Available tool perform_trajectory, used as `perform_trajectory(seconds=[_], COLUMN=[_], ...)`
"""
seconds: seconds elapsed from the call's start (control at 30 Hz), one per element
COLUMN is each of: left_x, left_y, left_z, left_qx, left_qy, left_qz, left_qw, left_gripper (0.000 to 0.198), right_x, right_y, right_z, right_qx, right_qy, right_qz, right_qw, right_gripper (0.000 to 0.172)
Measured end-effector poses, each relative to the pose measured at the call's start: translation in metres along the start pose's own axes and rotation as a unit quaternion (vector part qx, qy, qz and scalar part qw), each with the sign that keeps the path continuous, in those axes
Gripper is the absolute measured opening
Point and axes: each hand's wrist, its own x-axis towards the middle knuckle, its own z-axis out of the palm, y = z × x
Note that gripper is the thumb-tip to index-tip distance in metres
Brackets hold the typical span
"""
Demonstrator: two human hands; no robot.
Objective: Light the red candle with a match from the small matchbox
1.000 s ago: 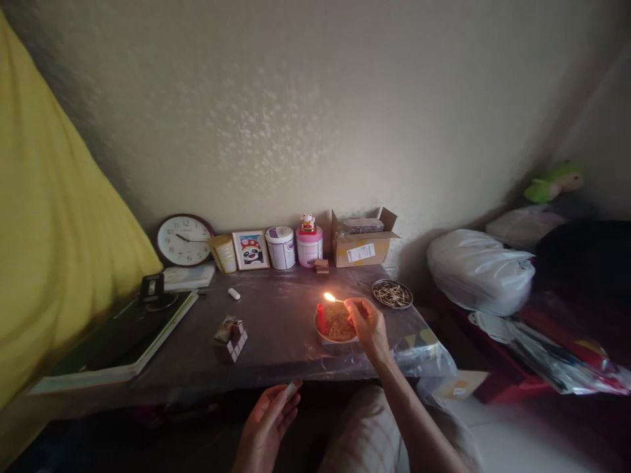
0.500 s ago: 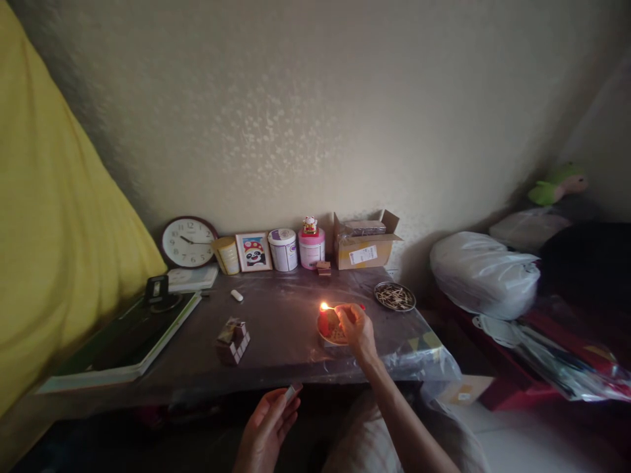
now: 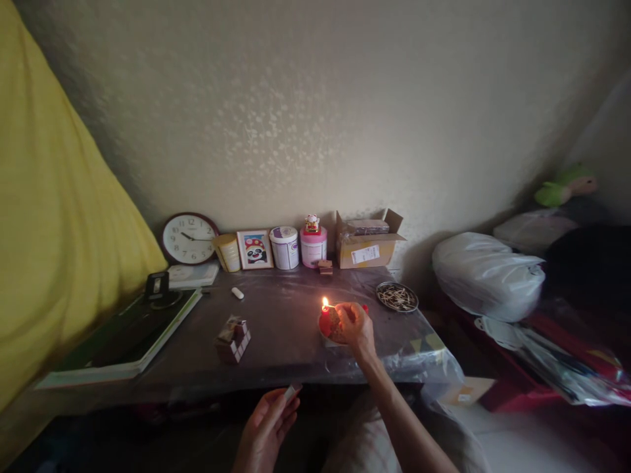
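Between thumb and fingers, my right hand pinches a burning match, its flame at the top of a red candle. That candle stands in a round bowl of grainy material, partly hidden behind my hand. Below the table's front edge, my left hand holds a small matchbox. A stack of matchboxes in torn wrap sits left of the bowl. To the right lies a round dish with several matchsticks in it.
Along the wall stand a clock, a yellow cup, a framed panda picture, two tins and a cardboard box. A green board lies at the left, white bags at the right.
The flame at the match tip now stands taller and more upright. Both hands stay in nearly the same place, and the view has shifted very slightly.
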Motion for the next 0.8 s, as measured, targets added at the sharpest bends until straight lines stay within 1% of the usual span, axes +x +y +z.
perform_trajectory(seconds=[0.2,0.37,0.57,0.8], left_x=[0.004,0.0026,-0.0009,-0.0014], left_y=[-0.0024,-0.0007,0.0007,0.0013], left_z=[-0.0049,-0.0014,-0.0001,0.0024], left_qx=[0.0,-0.017,-0.016,-0.03], left_qy=[-0.005,0.008,-0.017,-0.005], left_qz=[-0.004,-0.015,-0.011,-0.024], left_qw=[1.0,1.0,1.0,0.999], left_gripper=[0.032,0.037,0.032,0.039], right_x=[-0.0011,-0.0017,-0.002,-0.0016], right_y=[0.001,-0.0007,-0.0049,-0.0052], right_z=[0.0004,-0.0019,-0.0044,-0.0061], right_qx=[0.004,0.002,0.003,0.025], right_qy=[-0.013,-0.014,-0.009,-0.013], right_qz=[0.003,0.01,0.014,0.021], right_qw=[1.0,1.0,1.0,0.999], right_gripper=[0.022,0.023,0.024,0.026])
